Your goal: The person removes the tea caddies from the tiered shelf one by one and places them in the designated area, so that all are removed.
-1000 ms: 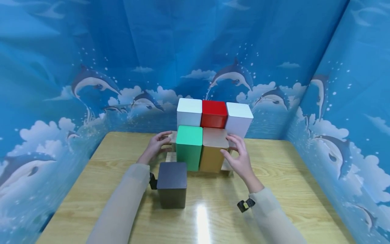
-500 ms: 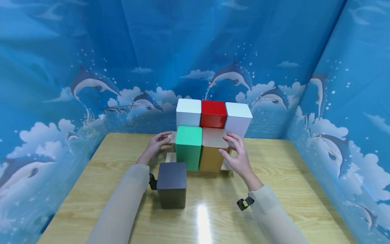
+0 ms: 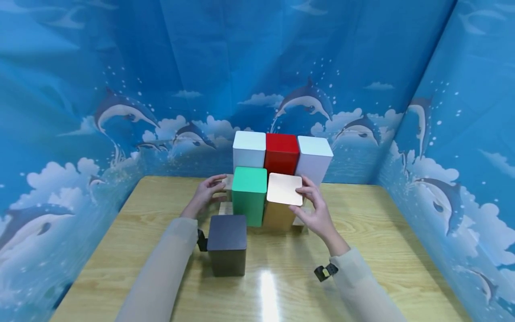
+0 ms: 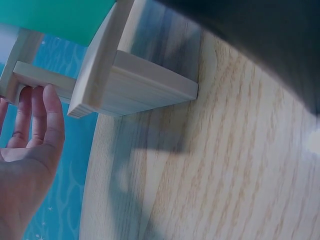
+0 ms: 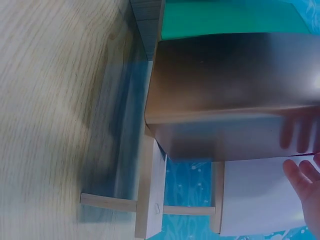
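Right fingers (image 3: pixel 307 190) on glossy bronze box (image 3: pixel 284 189)

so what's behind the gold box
Directly behind the gold box is a red box; its top and upper front show. Its lower part and whatever it rests on are covered.

On the worktop (image 3: pixel 342 237), before a curtain (image 3: pixel 241 80), stands a rack (image 3: pixel 225 208). Across its back sit a rear-left box (image 3: pixel 249 150), a rear-middle box (image 3: pixel 281 153) and a rear-right box (image 3: pixel 314 158); before them, a front-left box (image 3: pixel 249 197) beside a front-right box (image 3: pixel 283 192). A sixth box (image 3: pixel 227 245) stands before the rack's left end.
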`<state>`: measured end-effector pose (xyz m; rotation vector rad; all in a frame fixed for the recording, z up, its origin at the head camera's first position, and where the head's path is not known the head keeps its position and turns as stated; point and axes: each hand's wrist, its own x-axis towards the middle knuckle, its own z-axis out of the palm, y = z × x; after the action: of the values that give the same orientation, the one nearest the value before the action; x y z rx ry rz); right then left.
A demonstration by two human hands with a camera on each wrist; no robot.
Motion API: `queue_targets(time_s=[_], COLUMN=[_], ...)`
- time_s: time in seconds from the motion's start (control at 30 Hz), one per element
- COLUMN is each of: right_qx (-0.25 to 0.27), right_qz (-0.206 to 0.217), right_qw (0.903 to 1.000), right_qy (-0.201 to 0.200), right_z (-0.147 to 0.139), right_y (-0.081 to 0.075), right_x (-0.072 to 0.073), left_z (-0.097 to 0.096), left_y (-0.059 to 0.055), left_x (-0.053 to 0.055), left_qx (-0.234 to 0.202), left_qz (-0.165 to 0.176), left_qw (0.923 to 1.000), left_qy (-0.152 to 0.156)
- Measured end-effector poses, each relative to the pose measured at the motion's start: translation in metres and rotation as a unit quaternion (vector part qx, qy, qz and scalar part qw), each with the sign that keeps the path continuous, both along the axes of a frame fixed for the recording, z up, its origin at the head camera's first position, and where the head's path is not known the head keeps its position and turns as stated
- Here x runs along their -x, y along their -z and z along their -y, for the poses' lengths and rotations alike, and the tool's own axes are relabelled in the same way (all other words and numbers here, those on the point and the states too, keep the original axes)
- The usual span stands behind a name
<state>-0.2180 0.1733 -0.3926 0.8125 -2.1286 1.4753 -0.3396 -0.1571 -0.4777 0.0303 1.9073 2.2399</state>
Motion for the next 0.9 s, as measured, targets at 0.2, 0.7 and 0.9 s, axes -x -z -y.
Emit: queue_targets(time_s=[0.2, 0.7, 0.9], right_qx=[0.000, 0.017, 0.017], right_qz=[0.011, 0.015, 0.021], right_qw=[0.9999, 0.9984, 0.9988], right_qy=[-0.012, -0.052, -0.039], right_z=[-0.002, -0.005, -0.005], right_y=[-0.001, 0.003, 0.004], right_x=[-0.005, -0.008, -0.011], left_z=[0.000, 0.000, 0.000], left_y=[0.000, 0.000, 0.001], left_x=[0.000, -0.001, -0.001], left_qx=[0.001, -0.014, -0.004], left_qz=[0.003, -0.001, -0.004], left_qw=[1.0000, 0.9999, 1.0000], left_qy=[-0.003, 0.004, 0.003])
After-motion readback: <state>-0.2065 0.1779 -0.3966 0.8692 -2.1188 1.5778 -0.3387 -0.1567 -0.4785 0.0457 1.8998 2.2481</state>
